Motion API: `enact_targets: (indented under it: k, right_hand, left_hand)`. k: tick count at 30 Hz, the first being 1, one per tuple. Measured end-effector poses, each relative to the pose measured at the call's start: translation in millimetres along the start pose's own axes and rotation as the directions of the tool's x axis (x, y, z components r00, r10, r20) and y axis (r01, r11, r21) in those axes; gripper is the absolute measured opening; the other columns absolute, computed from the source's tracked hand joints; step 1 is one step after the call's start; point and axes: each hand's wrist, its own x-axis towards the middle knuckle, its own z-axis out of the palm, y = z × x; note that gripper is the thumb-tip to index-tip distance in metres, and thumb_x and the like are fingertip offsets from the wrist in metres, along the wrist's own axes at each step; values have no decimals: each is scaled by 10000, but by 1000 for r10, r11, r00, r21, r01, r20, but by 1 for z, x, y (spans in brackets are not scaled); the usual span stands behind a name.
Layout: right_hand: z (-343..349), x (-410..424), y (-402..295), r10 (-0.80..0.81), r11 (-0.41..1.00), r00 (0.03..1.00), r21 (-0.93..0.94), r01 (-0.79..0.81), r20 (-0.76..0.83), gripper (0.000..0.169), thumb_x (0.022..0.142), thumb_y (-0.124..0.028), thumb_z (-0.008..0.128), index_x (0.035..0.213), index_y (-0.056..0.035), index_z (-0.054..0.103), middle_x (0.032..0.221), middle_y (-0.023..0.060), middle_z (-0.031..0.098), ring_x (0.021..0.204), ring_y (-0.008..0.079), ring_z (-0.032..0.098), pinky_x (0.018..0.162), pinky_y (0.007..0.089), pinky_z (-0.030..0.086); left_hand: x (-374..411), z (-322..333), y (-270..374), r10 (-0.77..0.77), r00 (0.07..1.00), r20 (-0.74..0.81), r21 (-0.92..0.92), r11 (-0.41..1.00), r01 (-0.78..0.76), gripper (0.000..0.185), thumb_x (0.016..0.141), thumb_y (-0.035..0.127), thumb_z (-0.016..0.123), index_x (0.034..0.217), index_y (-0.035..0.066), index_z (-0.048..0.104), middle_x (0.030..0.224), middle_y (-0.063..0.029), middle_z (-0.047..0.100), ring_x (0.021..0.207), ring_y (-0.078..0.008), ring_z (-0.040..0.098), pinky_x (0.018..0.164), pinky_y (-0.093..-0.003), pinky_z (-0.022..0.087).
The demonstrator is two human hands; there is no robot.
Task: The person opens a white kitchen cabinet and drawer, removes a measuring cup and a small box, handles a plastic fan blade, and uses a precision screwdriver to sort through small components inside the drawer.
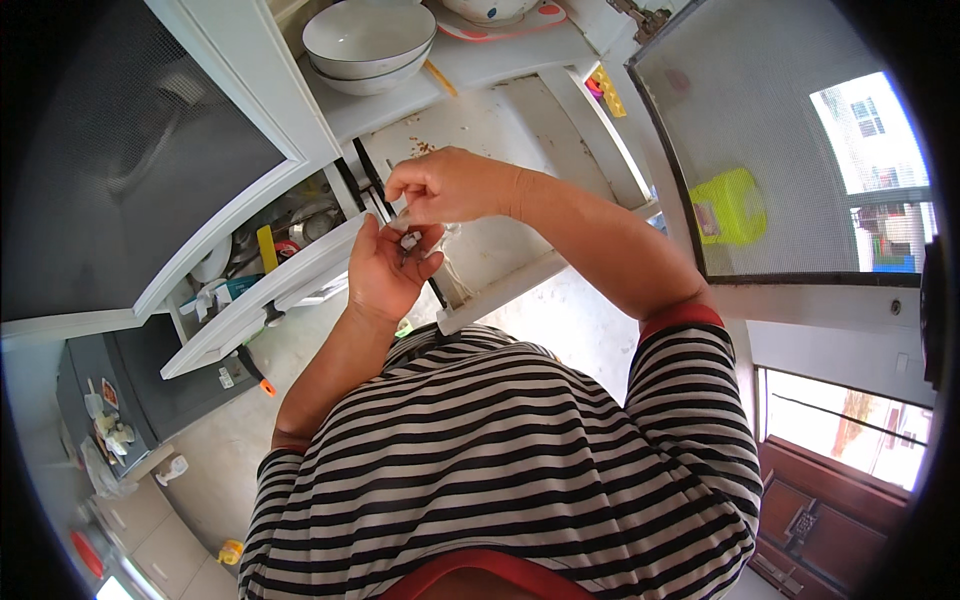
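My left hand (394,274) is palm up with its fingers curled, and some small whitish pieces (410,240) lie in it. Just above it, my right hand (431,187) has its fingers bent down towards the left fingertips; a small pale bit seems to be between its thumb and finger, too blurred to name. Both hands are over the near left side of a pulled-out white drawer (517,274). Brown crumbs (421,146) are scattered on the drawer's bottom, and a thin white cord or strip (456,274) lies near its left side.
White bowls (369,45) are stacked on the shelf above, beside a red-spotted tray (502,30). Another open drawer (262,304) at the left holds utensils. Mesh cabinet doors stand at the left (135,150) and right (780,150). An orange-tipped handle (267,387) sticks out below the left drawer.
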Motion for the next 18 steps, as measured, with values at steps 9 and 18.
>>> enact_targets:
  k: [9, 18]
  right_hand:
    - [34, -10, 40, 283, 799, 904, -600, -38, 320, 291, 644, -165, 545, 928, -100, 533, 781, 117, 561, 744, 271, 540, 603, 323, 431]
    - [20, -1, 62, 408, 683, 891, -714, -154, 199, 181, 628, -89, 519, 787, -56, 601, 792, 92, 574, 749, 244, 546, 579, 364, 441]
  left_hand:
    - [-13, -36, 4, -59, 997, 56, -17, 998, 60, 326, 806, 326, 383, 754, 44, 538, 759, -76, 528, 597, -146, 478, 426, -208, 351]
    - [-11, -35, 0, -26, 998, 52, 20, 999, 25, 300, 799, 320, 409, 758, 49, 528, 767, -69, 507, 592, -132, 444, 412, -189, 329]
